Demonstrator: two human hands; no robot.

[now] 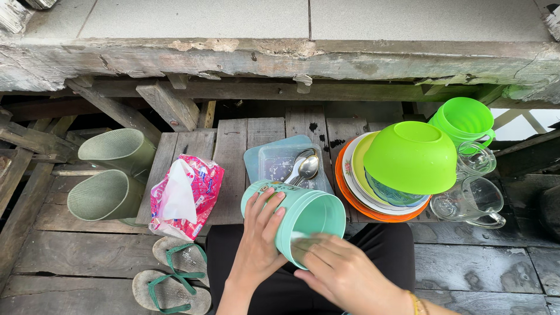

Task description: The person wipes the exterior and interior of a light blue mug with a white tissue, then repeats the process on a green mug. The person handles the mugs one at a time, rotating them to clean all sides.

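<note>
Left hand [259,236] wrapped around the outside of a mint-green cup [294,219], fingers spread over its wall. Cup lies tilted on its side, long axis running from left hand toward right, mouth facing right hand [344,271]. Right fingers reach into the mouth (grip unclear). Beyond both hands: clear tray [280,160] with spoons [304,167].

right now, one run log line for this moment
left hand: grips mint cup on its side | right hand: fingers at cup mouth | behind: clear tray with spoons | right: green bowl upturned on plates
</note>
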